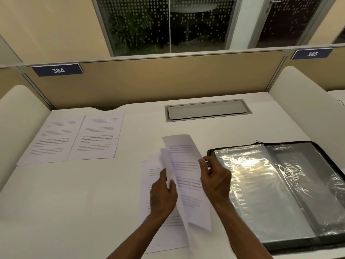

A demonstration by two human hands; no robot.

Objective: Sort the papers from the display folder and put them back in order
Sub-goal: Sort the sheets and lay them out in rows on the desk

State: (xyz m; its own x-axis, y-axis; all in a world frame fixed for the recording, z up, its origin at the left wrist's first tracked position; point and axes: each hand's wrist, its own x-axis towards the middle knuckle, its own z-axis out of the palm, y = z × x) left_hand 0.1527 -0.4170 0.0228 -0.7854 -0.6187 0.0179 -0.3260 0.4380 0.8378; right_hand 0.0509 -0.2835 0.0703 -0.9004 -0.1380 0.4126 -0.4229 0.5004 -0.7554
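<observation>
One white desk (93,202) carries the open display folder (280,193) at right and two printed sheets (74,139) side by side at far left. Between them, the left hand (163,197) pinches a curled paper (171,176); the right hand (216,182) grips another sheet (186,165) above a flat page (149,184).

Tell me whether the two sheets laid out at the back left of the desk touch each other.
Touching. The head view shows the left sheet and the right sheet lying flat side by side, their inner edges meeting with no strip of desk between them.
</observation>
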